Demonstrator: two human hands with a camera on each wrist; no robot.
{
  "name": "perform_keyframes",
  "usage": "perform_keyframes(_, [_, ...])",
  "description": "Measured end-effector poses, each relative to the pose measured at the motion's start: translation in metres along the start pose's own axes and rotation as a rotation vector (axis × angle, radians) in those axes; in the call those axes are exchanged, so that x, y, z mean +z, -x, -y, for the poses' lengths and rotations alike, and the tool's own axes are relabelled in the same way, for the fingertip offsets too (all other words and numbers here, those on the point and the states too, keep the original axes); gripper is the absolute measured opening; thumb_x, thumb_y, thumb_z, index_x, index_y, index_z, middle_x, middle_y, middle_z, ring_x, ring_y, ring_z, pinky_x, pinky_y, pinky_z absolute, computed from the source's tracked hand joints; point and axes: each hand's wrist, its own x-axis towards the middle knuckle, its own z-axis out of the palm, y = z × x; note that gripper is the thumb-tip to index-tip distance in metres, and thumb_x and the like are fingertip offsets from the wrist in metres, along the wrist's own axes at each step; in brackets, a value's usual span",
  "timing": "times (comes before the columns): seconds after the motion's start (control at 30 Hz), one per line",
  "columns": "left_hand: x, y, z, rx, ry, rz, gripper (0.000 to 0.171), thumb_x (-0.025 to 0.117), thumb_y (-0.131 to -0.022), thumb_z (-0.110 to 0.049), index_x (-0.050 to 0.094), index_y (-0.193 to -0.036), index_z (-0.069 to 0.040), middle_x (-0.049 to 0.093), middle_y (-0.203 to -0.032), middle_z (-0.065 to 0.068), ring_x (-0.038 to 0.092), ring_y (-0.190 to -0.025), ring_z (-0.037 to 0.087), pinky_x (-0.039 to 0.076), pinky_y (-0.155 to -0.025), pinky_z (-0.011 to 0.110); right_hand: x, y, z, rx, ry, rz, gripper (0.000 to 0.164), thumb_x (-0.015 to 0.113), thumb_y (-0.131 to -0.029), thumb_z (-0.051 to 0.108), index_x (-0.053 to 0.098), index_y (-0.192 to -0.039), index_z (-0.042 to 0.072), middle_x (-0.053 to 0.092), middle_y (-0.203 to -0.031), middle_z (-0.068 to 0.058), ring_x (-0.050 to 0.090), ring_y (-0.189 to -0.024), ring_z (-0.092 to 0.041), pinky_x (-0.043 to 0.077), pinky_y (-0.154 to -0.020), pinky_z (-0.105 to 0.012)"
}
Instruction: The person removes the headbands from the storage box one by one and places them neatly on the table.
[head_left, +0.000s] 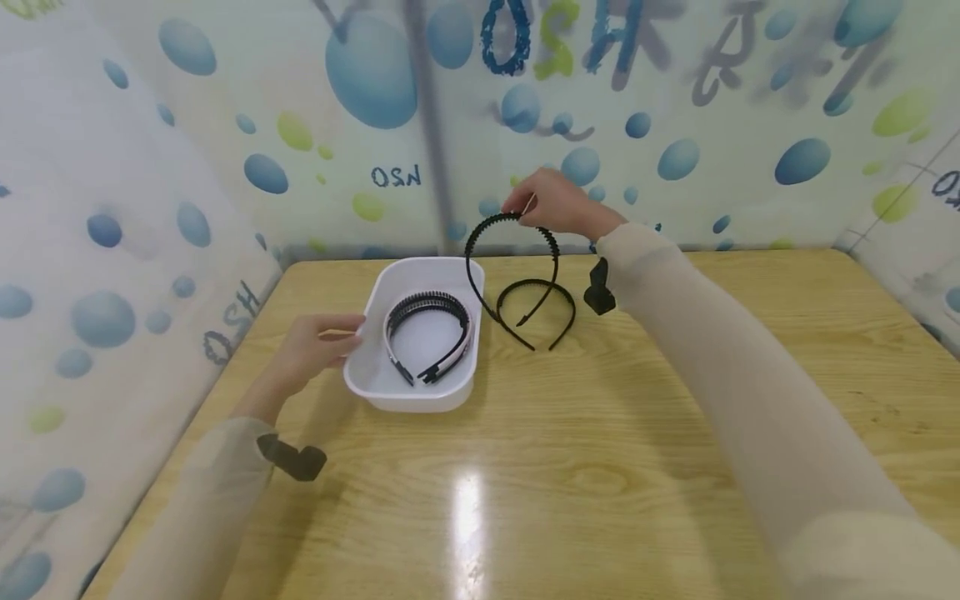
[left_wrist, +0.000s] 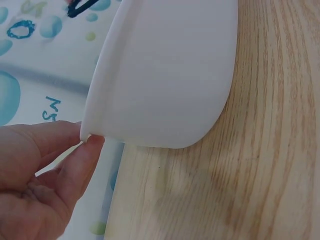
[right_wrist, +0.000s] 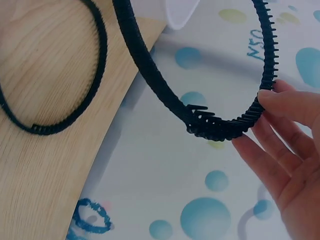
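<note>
Over the worktop (head_left: 600,433), pinching a hairband (right_wrist: 212,127) by its top, below the right hand (head_left: 558,200), beside the tub (head_left: 420,403); gripping the tub's left rim with the left hand (head_left: 315,346).

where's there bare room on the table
Bare: yellow wooden table between the beige sleeves, in front of the white plastic basin. Crowded: the basin, holding black headbands, and right of it, where the right hand holds a black toothed headband near a second headband.
</note>
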Motion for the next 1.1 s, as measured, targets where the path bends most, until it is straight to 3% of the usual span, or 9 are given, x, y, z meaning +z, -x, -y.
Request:
perform_keyframes(0.33, [-0.002,0.004,-0.003,0.018,-0.001,0.001,0.039,0.056,-0.088,0.001,0.046,-0.125,0.013,0.046,-0.127,0.03,0.049,-0.113,0.04,0.054,-0.08,0.03,-0.009,0.023,-0.025,0.069,0.019,-0.023,0.028,0.054,-0.088,-0.003,0.062,-0.115,-0.001,0.06,-0.114,-0.019,0.057,-0.1,-0.031,0.05,-0.085,-0.043])
perform_keyframes(0.63, [-0.005,0.004,0.005,0.02,0.022,0.003,0.041,0.055,-0.089,0.002,0.044,-0.126,0.013,0.046,-0.127,0.031,0.048,-0.112,0.041,0.054,-0.079,0.029,-0.01,0.041,-0.05,0.142,0.02,-0.016,0.029,0.053,-0.087,-0.005,0.061,-0.115,-0.004,0.059,-0.112,-0.023,0.058,-0.098,-0.035,0.051,-0.082,-0.045])
perform_keyframes(1.1, [0.0,0.0,0.007,0.011,0.042,0.001,0.04,0.056,-0.089,0.001,0.046,-0.126,0.012,0.047,-0.127,0.03,0.049,-0.112,0.039,0.055,-0.079,0.03,-0.01,0.076,-0.092,0.182,0.052,-0.047,0.026,0.055,-0.085,-0.006,0.063,-0.11,-0.007,0.061,-0.106,-0.026,0.058,-0.094,-0.038,0.051,-0.08,-0.05])
